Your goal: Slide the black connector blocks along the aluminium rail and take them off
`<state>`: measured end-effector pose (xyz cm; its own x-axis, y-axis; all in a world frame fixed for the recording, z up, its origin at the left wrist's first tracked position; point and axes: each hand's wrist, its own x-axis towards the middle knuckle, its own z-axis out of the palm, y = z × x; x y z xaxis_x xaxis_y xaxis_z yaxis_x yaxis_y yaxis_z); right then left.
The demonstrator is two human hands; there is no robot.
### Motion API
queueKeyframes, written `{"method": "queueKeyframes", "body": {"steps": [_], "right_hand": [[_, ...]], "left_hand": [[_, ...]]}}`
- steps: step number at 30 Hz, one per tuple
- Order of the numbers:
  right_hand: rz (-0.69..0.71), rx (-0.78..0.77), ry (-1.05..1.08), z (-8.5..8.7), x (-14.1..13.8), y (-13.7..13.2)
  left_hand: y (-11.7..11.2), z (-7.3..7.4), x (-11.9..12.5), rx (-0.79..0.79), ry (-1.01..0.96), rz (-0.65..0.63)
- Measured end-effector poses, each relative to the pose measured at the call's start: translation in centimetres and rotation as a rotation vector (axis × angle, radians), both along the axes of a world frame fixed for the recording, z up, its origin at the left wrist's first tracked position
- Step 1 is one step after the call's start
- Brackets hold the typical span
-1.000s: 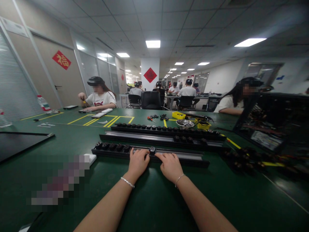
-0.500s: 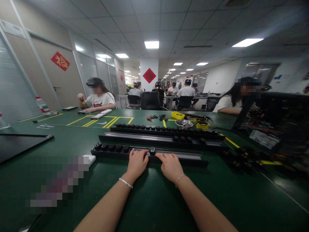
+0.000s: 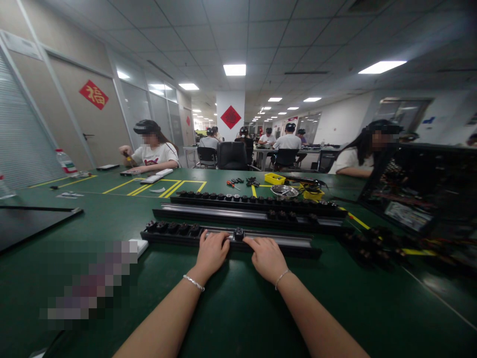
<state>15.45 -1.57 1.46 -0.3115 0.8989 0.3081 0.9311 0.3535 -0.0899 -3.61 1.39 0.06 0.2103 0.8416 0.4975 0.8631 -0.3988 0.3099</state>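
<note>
A long black rail with a silvery metal channel (image 3: 278, 237) lies across the table in front of me. Several black socket modules (image 3: 172, 227) sit in its left end, and one lone black socket module (image 3: 239, 233) stands upright in the channel near the middle. My left hand (image 3: 212, 251) is closed over the rail's near edge, left of the lone module, its fingertips inside the channel. My right hand (image 3: 267, 256) is closed at the module's right side, index finger touching it and the other fingers curled; its thumb is mostly hidden.
Behind lie a second rail (image 3: 216, 213) and a row of modules (image 3: 246, 198). Loose black parts (image 3: 372, 246) are heaped at right, near a black open case (image 3: 410, 194). A metal bowl (image 3: 284, 191), yellow bin (image 3: 275, 178) and screwdriver (image 3: 233, 185) lie farther back. Co-workers sit beyond.
The lone socket module has shifted slightly right along the channel, and my right hand has moved right with it. My left hand stays in place on the rail.
</note>
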Motion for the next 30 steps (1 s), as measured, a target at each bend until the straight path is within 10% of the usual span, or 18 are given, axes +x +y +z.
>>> {"method": "queueKeyframes", "body": {"steps": [30], "right_hand": [[0.045,-0.104,0.022,0.7,2.9,0.2]], "left_hand": [[-0.2,0.2,-0.2,-0.023,0.006,-0.024]]}}
